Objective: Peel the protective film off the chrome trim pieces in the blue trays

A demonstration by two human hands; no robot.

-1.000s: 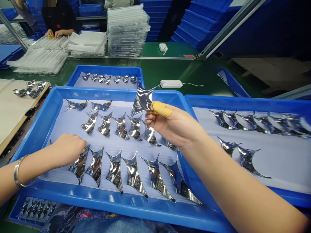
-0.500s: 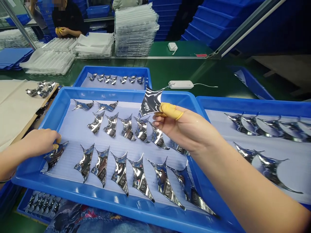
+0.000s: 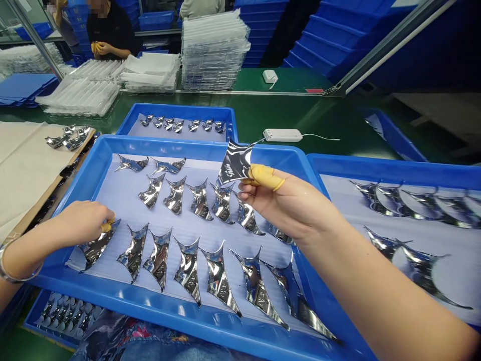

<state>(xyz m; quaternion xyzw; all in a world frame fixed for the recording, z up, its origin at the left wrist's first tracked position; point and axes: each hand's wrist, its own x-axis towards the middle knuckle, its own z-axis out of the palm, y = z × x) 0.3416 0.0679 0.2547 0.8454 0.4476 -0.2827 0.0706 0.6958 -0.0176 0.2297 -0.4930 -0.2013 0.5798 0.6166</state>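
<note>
My right hand (image 3: 289, 203), with yellow finger cots on thumb and finger, pinches a mirror-bright metal plate (image 3: 236, 163) by its edge. The plate has pointed corners and raised lettering, and is held above the blue tray (image 3: 195, 146). At the tray's left side, my left hand (image 3: 84, 223) is closed on the upper end of another shiny metal plate (image 3: 98, 248), close to the white liner. Yellow cots show on its fingertips too. Several similar curved plates (image 3: 188, 268) lie in rows on the liner; my right hand and forearm partly cover some at the right.
A second blue tray (image 3: 376, 163) with more plates adjoins on the right, and a smaller tray (image 3: 180, 108) of small parts stands behind. Stacked clear plastic trays (image 3: 214, 55) and a white power adapter (image 3: 282, 135) are farther back. A co-worker (image 3: 112, 32) is across the bench.
My left hand has moved a little to the right along with its metal plate. My right hand keeps its plate in nearly the same place; the whole view has shifted slightly.
</note>
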